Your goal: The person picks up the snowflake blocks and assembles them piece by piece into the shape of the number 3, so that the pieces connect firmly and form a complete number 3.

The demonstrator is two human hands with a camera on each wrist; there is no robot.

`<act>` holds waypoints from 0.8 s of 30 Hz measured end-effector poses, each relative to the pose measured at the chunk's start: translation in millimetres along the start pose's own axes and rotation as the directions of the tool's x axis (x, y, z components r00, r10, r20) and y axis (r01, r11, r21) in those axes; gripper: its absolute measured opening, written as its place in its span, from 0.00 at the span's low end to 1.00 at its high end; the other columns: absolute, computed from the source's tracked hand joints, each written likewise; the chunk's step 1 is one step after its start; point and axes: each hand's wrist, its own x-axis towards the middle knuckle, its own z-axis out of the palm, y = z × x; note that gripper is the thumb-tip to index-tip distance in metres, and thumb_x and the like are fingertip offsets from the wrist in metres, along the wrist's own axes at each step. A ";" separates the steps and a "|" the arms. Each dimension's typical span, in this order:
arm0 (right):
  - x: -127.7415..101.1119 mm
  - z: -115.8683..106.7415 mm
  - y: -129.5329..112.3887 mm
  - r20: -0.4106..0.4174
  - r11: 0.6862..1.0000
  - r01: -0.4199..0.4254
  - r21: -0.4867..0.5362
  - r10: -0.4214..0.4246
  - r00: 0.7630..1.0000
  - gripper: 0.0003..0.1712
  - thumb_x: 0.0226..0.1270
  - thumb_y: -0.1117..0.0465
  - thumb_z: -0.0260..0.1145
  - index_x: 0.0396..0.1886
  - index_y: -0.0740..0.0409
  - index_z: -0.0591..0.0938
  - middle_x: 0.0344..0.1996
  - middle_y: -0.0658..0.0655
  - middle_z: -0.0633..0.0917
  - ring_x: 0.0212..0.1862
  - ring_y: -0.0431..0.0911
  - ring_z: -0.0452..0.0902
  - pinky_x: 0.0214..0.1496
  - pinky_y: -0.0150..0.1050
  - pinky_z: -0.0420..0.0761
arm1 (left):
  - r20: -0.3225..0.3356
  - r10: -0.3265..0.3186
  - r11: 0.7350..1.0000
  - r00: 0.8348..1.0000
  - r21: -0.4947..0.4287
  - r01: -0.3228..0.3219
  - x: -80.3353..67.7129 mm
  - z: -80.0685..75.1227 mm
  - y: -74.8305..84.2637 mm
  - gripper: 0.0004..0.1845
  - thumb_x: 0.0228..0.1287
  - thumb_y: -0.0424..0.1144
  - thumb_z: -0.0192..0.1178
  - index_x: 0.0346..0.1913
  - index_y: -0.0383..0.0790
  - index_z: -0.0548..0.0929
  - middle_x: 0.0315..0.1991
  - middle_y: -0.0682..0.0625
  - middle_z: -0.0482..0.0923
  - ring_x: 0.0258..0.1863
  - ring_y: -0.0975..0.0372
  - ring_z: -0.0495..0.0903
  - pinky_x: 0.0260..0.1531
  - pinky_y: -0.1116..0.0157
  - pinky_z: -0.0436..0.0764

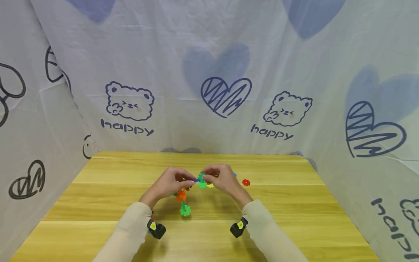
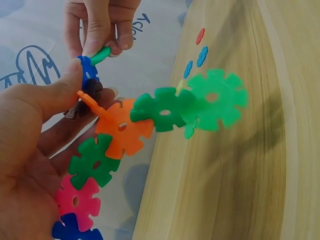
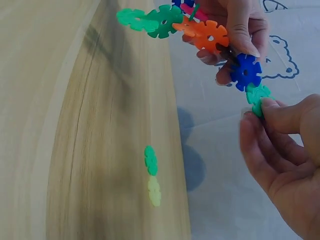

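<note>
Chain of interlocked snowflake-shaped plastic discs (image 2: 150,125): smooth, slightly glossy, in orange, green, pink and blue. Loose flat plastic discs near the table's far edge, red one (image 1: 246,182) same finish; pale yellow one (image 3: 154,191) looks matt. Yellow wooden table top (image 1: 294,203): visible grain, smooth, faint sheen. White printed cloth backdrop (image 1: 209,72): matt, creased. Beige sleeves (image 1: 131,225): soft matt fabric.

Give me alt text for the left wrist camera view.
A left hand holds a chain of interlocked plastic snowflake discs in green, orange, pink and blue above a wooden table, while the right hand pinches a green disc at the chain's blue end.
</note>
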 end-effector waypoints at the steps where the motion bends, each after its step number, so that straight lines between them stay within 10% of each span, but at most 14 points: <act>1: 0.1 -0.2 -0.5 -0.003 1.000 0.005 0.005 -0.005 1.000 0.08 0.69 0.70 0.70 0.45 0.65 0.89 0.37 0.65 0.91 0.32 0.46 0.88 0.33 0.31 0.87 | 0.002 0.006 1.000 1.000 -0.002 -0.006 0.4 0.1 0.2 0.09 0.71 0.39 0.67 0.48 0.41 0.91 0.41 0.39 0.90 0.36 0.42 0.88 0.30 0.67 0.84; 24: -5.6 4.1 -2.4 -0.052 0.998 0.040 0.044 -0.037 0.998 0.07 0.68 0.71 0.69 0.43 0.69 0.90 0.37 0.68 0.91 0.27 0.48 0.88 0.29 0.40 0.88 | -0.019 0.016 1.000 1.000 -0.010 -0.016 2.5 8.1 3.8 0.07 0.69 0.33 0.67 0.45 0.37 0.91 0.39 0.36 0.89 0.28 0.55 0.86 0.25 0.68 0.82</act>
